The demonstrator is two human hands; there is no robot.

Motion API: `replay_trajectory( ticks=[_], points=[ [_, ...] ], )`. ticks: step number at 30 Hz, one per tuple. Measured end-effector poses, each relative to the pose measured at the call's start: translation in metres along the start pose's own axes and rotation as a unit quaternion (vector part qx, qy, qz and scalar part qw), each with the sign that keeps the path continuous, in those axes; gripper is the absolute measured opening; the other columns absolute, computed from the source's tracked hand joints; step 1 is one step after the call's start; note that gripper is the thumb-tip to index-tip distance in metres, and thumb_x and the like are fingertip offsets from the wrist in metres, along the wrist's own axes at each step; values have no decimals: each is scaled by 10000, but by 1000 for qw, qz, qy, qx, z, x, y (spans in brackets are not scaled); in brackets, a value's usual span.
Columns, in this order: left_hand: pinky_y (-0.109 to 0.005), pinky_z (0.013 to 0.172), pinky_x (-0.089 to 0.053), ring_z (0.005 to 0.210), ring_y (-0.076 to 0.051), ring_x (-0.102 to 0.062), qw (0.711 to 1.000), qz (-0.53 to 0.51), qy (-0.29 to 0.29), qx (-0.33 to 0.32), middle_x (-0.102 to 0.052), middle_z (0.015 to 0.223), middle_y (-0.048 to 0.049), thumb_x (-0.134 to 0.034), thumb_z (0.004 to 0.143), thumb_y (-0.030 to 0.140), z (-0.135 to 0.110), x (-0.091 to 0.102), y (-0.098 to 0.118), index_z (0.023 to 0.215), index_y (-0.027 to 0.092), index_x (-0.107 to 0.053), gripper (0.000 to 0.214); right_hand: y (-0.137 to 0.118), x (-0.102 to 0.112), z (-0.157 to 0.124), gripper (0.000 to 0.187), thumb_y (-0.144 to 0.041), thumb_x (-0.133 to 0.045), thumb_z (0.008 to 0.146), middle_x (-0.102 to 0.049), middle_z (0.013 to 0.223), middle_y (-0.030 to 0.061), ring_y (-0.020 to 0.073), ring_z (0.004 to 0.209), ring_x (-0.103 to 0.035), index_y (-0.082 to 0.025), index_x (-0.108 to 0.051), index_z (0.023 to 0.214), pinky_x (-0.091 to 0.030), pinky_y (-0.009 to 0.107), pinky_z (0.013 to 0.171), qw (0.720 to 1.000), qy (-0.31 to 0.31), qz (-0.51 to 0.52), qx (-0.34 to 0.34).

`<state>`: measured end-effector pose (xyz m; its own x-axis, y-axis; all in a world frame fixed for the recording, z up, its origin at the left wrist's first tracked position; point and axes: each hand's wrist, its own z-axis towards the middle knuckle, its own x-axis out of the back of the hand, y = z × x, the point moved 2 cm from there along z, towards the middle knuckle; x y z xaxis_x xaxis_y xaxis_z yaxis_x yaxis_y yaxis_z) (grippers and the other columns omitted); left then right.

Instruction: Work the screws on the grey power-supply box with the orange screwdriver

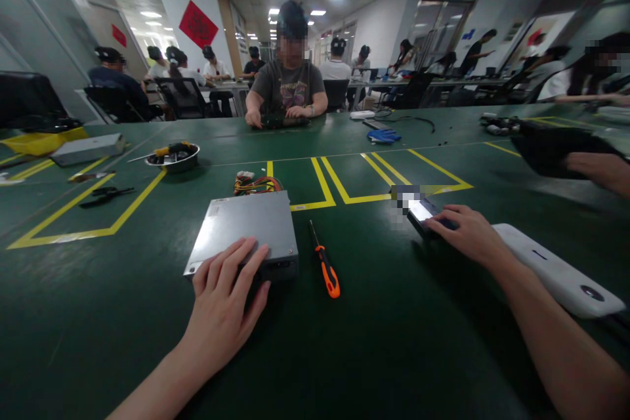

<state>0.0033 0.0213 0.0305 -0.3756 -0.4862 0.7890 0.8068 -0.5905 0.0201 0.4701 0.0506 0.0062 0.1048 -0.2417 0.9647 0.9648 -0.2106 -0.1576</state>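
My left hand [224, 305] lies flat and open on the near corner of a grey metal power supply box [246, 226], which has coloured wires [256, 184] at its far end. An orange-handled screwdriver [325, 266] lies on the green table just right of the box. My right hand [465, 233] rests with fingers stretched on a black phone [423, 212] whose screen is lit. A white power bank [556, 275] lies right of that hand, beside my forearm.
Yellow tape lines [325, 187] mark boxes on the green table [374, 341]. A metal bowl with a screwdriver [174, 156], pliers [105, 195] and a grey box [88, 147] sit at the left. A blue glove [384, 136] lies farther back. A person sits opposite; another's hand [598, 170] is at the right.
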Motion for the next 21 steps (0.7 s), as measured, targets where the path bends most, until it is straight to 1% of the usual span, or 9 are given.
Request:
replay_trajectory(
  ticks=[1, 3, 7, 11, 14, 16, 19, 21],
  points=[
    [-420, 949, -298, 1204, -274, -438, 1000, 1, 0, 0, -482, 1310, -102, -514, 838, 225, 0, 0, 0, 1325, 247, -374, 507, 0, 2, -1, 412, -563, -409, 796, -534, 1140, 84, 297, 1086, -501, -237, -654, 858, -399, 448, 946, 1000, 12, 8, 1],
    [-422, 949, -300, 1206, -277, -436, 1000, 5, -2, -3, -478, 1313, -105, -512, 836, 221, 0, 0, -1, 1328, 243, -371, 513, 0, 5, -4, 389, -549, -404, 801, -550, 1092, 85, 284, 1058, -521, -240, -636, 850, -420, 431, 929, 999, 31, 23, -9],
    [-424, 949, -301, 1209, -280, -434, 1000, 8, -7, -7, -475, 1316, -108, -512, 834, 223, -1, -1, -2, 1332, 239, -370, 517, -2, 5, -6, 386, -539, -390, 809, -537, 1105, 91, 287, 1082, -512, -252, -594, 967, -418, 438, 938, 998, 36, 34, -26],
    [-426, 948, -303, 1200, -280, -442, 1000, 5, 0, -6, -480, 1313, -105, -504, 837, 225, 0, -1, -2, 1342, 248, -359, 526, 0, 4, -5, 390, -518, -374, 816, -523, 1128, 99, 296, 1078, -518, -247, -571, 1016, -415, 440, 940, 997, 48, 33, -42],
    [-427, 946, -304, 1198, -282, -443, 1000, 4, 0, -7, -480, 1314, -103, -503, 837, 227, 0, -1, -2, 1344, 249, -359, 528, 1, 4, -4, 398, -493, -391, 813, -531, 1119, 107, 299, 1041, -536, -237, -546, 1074, -433, 439, 906, 996, 55, 45, -51],
    [-426, 948, -302, 1201, -282, -440, 1000, 6, 0, -8, -479, 1315, -104, -506, 836, 224, -1, -1, -2, 1340, 244, -365, 524, 0, 2, -4, 476, -522, -407, 803, -528, 1135, 122, 308, 1026, -543, -214, -504, 1152, -445, 446, 876, 995, 45, 54, -69],
    [-423, 952, -297, 1205, -280, -438, 1000, 8, -1, -8, -478, 1315, -105, -514, 833, 222, -1, -1, -2, 1334, 239, -371, 521, -2, -3, -4, 698, -643, -409, 772, -496, 1211, 164, 344, 1069, -518, -162, -398, 1278, -437, 476, 874, 994, 15, 55, -93],
    [-423, 952, -295, 1204, -279, -439, 1000, 9, -1, -7, -480, 1313, -104, -514, 834, 226, -1, -1, -2, 1335, 244, -368, 523, -3, -8, -4, 828, -708, -412, 741, -474, 1245, 195, 362, 1095, -502, -130, -332, 1329, -424, 488, 887, 995, 2, 47, -93]
  ],
)
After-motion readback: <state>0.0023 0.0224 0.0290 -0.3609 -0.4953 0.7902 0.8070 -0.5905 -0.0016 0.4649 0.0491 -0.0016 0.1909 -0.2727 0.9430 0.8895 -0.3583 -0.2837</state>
